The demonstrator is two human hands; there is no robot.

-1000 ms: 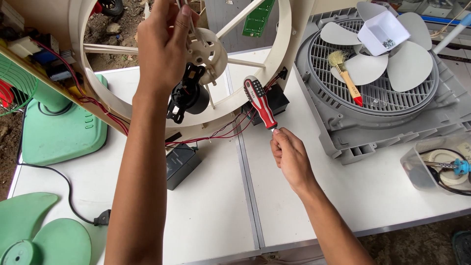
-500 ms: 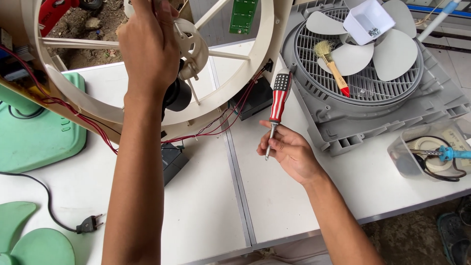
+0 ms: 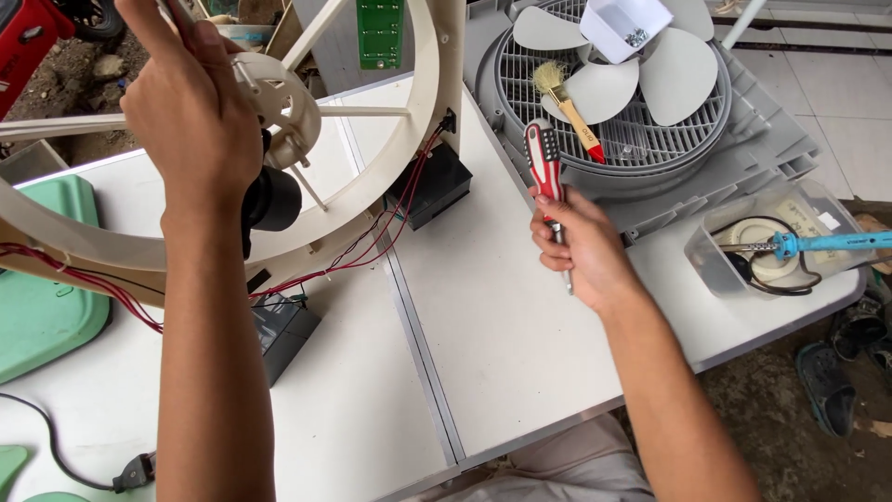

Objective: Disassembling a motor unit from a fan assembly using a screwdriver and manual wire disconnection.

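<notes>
The white desk is carrying all the work, with a seam running from twelve to six o'clock down its middle. At ten o'clock, a cream fan frame is standing tilted on edge, apparently propped so that its hub is facing the worker. At two o'clock, a grey fan grille is lying flat, serving as a tray for pale blades, a small white box and a brush. A green fan base is sitting at nine o'clock. A clear tub at three o'clock is holding a blue-handled soldering iron. Red wires are trailing from the frame to a black box and a second dark box, both lying on the desk just beside the frame.

The left hand is reaching up from six o'clock, forearm nearly vertical, fingers clenched around the frame's hub, steadying it above the black motor.

The right hand is coming in from five o'clock, wrist cocked, fingers grasping the shaft of a red and black screwdriver, handle pointing to twelve o'clock; the reversed grip suggests it is being repositioned, not driven.
</notes>
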